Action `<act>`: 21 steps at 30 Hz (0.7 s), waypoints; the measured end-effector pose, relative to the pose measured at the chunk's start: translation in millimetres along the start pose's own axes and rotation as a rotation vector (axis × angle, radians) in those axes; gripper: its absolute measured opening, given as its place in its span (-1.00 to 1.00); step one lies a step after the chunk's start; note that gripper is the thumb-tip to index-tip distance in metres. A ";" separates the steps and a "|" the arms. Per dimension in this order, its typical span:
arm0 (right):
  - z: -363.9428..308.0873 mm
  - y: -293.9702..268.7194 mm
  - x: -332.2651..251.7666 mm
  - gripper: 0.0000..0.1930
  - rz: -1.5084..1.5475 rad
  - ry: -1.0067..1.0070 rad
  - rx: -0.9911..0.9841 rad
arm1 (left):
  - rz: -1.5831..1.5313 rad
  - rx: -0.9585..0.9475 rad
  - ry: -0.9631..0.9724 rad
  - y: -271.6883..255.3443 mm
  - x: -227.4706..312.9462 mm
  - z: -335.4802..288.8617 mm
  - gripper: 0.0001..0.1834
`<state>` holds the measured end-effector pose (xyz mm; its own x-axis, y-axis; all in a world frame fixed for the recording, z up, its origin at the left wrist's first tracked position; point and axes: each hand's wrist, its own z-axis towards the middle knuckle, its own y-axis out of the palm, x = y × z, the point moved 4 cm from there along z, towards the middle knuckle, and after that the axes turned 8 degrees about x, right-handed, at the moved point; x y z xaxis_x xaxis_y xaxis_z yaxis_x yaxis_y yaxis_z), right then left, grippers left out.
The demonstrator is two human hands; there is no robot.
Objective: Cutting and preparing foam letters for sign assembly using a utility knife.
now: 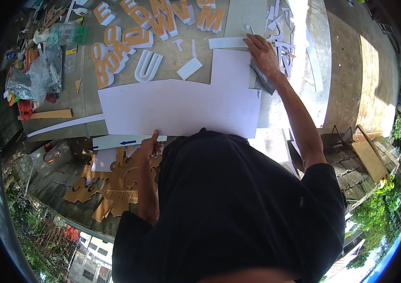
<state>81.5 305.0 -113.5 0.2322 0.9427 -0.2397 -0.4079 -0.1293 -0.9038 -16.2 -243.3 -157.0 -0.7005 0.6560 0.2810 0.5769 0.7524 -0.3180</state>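
A large white sheet (pixel 177 106) with a narrower upright part lies on the worktable before me. My right hand (pixel 262 54) reaches to its far end, fingers stretched out over the right end of a short white strip (pixel 226 43). A dark object (pixel 262 80) lies partly hidden below that wrist. At the table's near edge, my left hand (pixel 149 146) is closed with fingers curled and one digit pointing up by the sheet's lower edge. It appears to grip a pale strip with a blue arrow (pixel 108 143), which shows on both sides of it.
White-sided letters with orange faces (pixel 136 37) crowd the far table, near a white U-shaped piece (pixel 148 66) and a small white rectangle (pixel 190 69). Plastic bags (pixel 35 78) and a bottle (pixel 66 34) lie left. White offcuts (pixel 283 42) lie right; cut brown sheets (pixel 125 181) lie below.
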 end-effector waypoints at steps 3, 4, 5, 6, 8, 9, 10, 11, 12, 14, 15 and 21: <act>12.3 20.4 -0.2 -0.55 0.108 -0.020 -0.029 | 0.044 -0.026 0.105 18.7 19.4 -29.9 -0.35; 16.6 22.0 -1.9 -0.55 0.127 -0.033 -0.033 | 0.006 -0.013 0.221 22.7 22.2 -31.8 -0.43; 21.2 22.9 0.8 -0.54 0.132 -0.026 -0.041 | -0.005 0.003 0.214 30.9 27.0 -34.0 -0.43; 25.1 23.3 3.5 -0.53 0.135 -0.018 -0.049 | -0.030 0.066 0.370 39.5 38.8 -36.6 -0.49; 29.1 26.8 12.7 -0.55 0.160 -0.007 -0.059 | -0.052 0.188 0.584 58.4 61.0 -50.8 -0.62; 34.3 30.5 17.2 -0.58 0.170 0.012 -0.061 | -0.056 0.252 0.648 68.0 74.1 -56.7 -0.67; 37.4 33.4 19.7 -0.63 0.156 0.078 -0.063 | 0.017 0.323 0.827 77.8 87.6 -61.7 -0.64; 40.6 34.0 19.8 -0.63 0.170 0.066 -0.066 | 0.094 0.395 1.003 86.4 99.6 -67.3 -0.57; 44.0 37.0 27.0 -0.66 0.211 0.150 -0.118 | 0.163 0.374 1.028 95.5 111.7 -66.6 -0.49; 49.9 36.7 32.7 -0.74 0.317 0.257 -0.151 | 0.229 0.365 1.045 108.9 126.3 -64.0 -0.40; 51.8 34.6 33.0 -0.74 0.321 0.248 -0.152 | 0.249 0.369 1.116 116.2 133.6 -62.7 -0.37; 37.7 16.5 100.7 -0.82 0.278 0.411 -0.007 | 0.308 0.414 1.331 146.4 190.2 -58.4 -0.30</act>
<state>64.8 409.4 -139.1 0.4450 0.6730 -0.5908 -0.4979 -0.3624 -0.7879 -40.4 -4.9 -97.2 0.4712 0.5288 0.7060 0.3063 0.6524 -0.6932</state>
